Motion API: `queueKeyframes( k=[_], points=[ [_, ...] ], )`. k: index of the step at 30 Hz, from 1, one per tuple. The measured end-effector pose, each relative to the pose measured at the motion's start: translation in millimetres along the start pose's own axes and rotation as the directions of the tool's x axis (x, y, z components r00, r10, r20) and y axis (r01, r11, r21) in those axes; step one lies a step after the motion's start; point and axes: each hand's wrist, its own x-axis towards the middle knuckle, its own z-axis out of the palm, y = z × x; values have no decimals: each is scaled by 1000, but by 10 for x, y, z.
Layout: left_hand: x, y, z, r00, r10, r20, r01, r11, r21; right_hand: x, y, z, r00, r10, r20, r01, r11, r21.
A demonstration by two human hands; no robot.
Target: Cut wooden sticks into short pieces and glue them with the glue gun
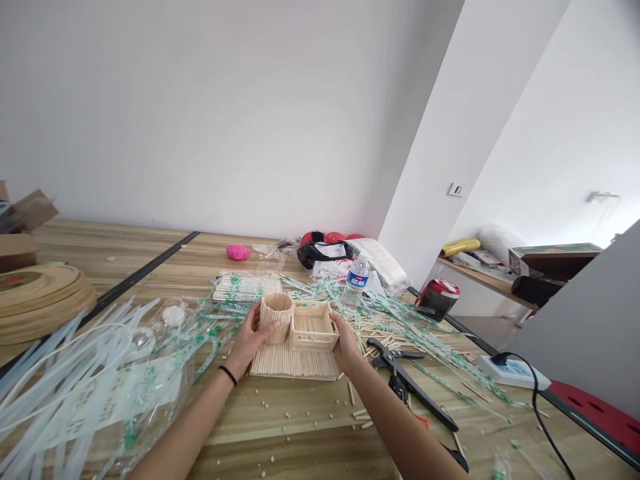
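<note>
A round cup [277, 311] built of upright wooden sticks stands on a flat base of side-by-side sticks [295, 363], left of a low square stick box [315, 341] with slatted sides. My left hand [247, 343] is closed around the cup's left side, its thumb across the front. At the other end, my right hand [346, 345] holds the box by its right side, fingers partly hidden behind it. A black band circles my left wrist.
Black cutters [415, 387] lie right of my right forearm. Loose sticks and green-printed wrappers surround a water bottle [356, 280]. Clear plastic strips [75, 380] spread over the left. Behind are a pink yarn ball [237, 252] and wrapped sticks [240, 287]; a power strip [513, 373] sits right.
</note>
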Motion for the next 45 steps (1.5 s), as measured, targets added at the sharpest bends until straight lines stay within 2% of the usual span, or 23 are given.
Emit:
queueKeyframes(
  k=[11,19,28,37,45],
  points=[
    [-55,-1,63,998,18,-59,-15,998,57,19,15,9,999,34,-10,-34,999,38],
    [-121,34,92,999,-43,29,41,997,59,-1,9,28,999,45,-20,-45,999,27],
    [-154,56,130,997,-29,75,21,994,109,29,27,52,998,51,-45,-51,999,-6],
    [-151,42,104,1000,-17,-1,17,1000,2,-8,15,71,1000,24,-6,-24,999,-44],
    [-109,87,-39,998,-59,36,62,993,-97,-5,-11,68,999,-3,40,6,998,-60]
  ],
)
